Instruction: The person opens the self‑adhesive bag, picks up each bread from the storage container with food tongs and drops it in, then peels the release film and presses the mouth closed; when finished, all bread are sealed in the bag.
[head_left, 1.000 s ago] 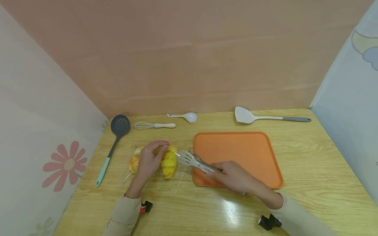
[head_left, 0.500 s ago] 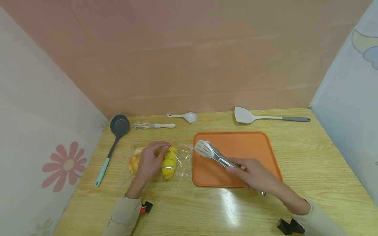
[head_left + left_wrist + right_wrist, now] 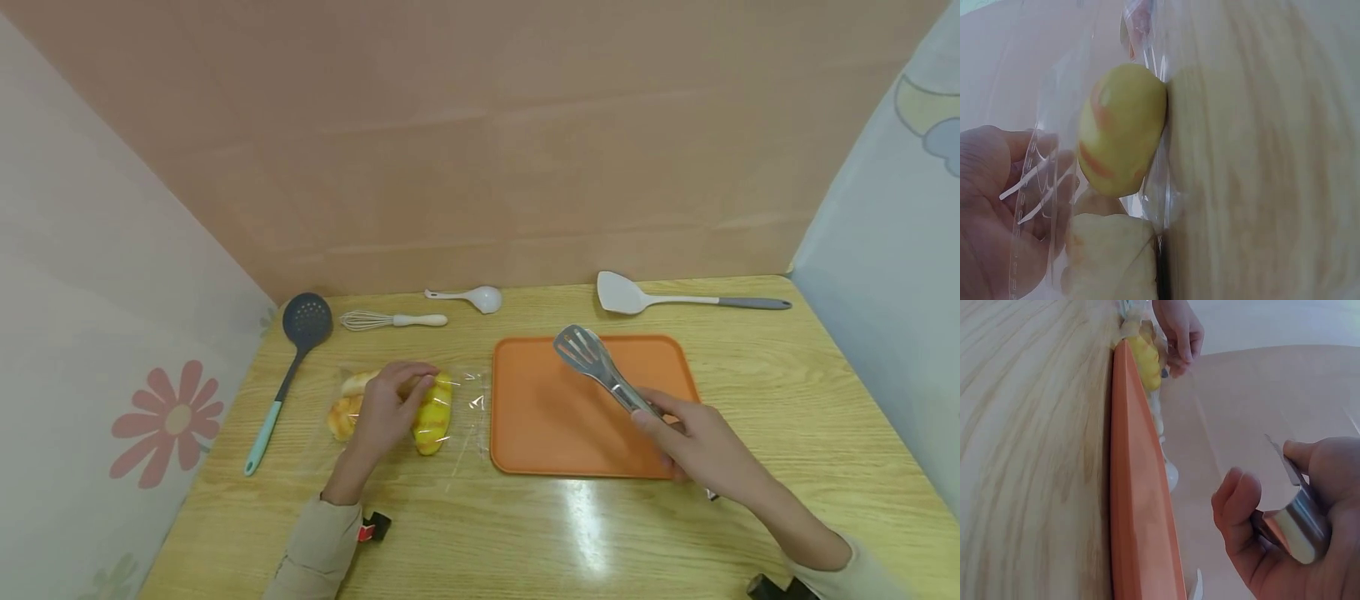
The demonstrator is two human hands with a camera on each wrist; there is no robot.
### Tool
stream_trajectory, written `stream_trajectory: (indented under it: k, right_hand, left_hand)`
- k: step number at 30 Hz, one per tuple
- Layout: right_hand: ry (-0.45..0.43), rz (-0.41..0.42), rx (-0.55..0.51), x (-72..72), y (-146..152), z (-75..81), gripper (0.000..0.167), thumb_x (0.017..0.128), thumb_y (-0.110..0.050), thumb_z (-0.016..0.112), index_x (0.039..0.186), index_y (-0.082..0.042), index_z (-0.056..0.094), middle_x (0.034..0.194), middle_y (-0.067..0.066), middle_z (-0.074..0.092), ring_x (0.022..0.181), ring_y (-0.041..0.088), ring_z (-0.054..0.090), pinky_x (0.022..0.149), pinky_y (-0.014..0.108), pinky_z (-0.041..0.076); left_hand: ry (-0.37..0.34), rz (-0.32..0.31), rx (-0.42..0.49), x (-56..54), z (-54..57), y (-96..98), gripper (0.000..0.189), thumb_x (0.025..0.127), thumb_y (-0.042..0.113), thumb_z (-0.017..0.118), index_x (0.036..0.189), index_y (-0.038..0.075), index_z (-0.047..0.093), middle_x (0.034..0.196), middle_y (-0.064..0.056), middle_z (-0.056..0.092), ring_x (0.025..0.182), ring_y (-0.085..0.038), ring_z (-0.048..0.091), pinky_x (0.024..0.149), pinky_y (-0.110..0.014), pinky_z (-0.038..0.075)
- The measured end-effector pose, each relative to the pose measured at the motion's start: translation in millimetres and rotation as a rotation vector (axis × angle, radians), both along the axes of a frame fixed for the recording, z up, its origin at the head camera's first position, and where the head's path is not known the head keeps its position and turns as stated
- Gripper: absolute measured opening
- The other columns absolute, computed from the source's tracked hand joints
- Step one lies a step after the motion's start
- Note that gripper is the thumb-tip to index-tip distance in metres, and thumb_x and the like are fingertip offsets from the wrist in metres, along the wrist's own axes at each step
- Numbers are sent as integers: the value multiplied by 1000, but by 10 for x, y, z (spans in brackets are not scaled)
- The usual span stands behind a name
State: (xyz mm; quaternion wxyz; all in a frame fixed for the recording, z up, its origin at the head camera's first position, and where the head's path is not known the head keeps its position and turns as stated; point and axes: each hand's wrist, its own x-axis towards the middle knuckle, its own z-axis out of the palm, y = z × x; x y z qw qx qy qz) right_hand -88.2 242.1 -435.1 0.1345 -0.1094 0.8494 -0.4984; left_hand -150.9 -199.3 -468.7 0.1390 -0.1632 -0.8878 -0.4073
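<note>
My right hand grips a pair of metal tongs, raised over the orange tray; nothing is between the slotted tips. In the right wrist view, the fingers curl round the tongs' steel handle. On the left, my left hand pinches the upper film of a clear plastic bag lying on the table. Inside the bag is a yellow bread roll with orange stripes. A golden-brown bun and a pale piece of bread lie there too, partly hidden by the hand.
Along the back lie a whisk, a white ladle and a white spatula with a grey handle. A dark skimmer with a mint handle lies at the left. Walls enclose the wooden table on three sides.
My right hand has drawn the tongs rightward, from beside the yellow bread roll to above the tray. The left hand stays at the bag, and the bread has hardly moved.
</note>
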Motion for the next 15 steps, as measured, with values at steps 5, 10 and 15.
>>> stream_trajectory:
  k: [5, 10, 15]
  right_hand:
    - [56, -52, 48, 57, 194, -10, 50, 120, -29, 53, 162, -2, 51, 63, 0, 59, 49, 21, 57, 45, 34, 49]
    - [56, -101, 58, 92, 388, -14, 52, 121, -29, 49, 162, 2, 48, 66, 3, 59, 50, 22, 56, 46, 34, 45]
    - [55, -147, 106, 119, 556, -18, 56, 121, -30, 49, 165, 6, 42, 68, 4, 60, 51, 24, 56, 47, 34, 45]
  left_hand:
    - [38, -22, -24, -6, -39, -2, 14, 105, 8, 77, 116, 5, 84, 118, -13, 82, 119, -39, 73, 102, -59, 59]
    - [51, -47, -33, -19, -88, -32, 15, 106, 10, 75, 118, 7, 84, 120, -13, 82, 119, -41, 72, 101, -63, 59]
    - [65, -50, -43, -78, -245, -95, 15, 109, 21, 74, 119, 16, 85, 123, -6, 81, 121, -37, 72, 101, -62, 58]
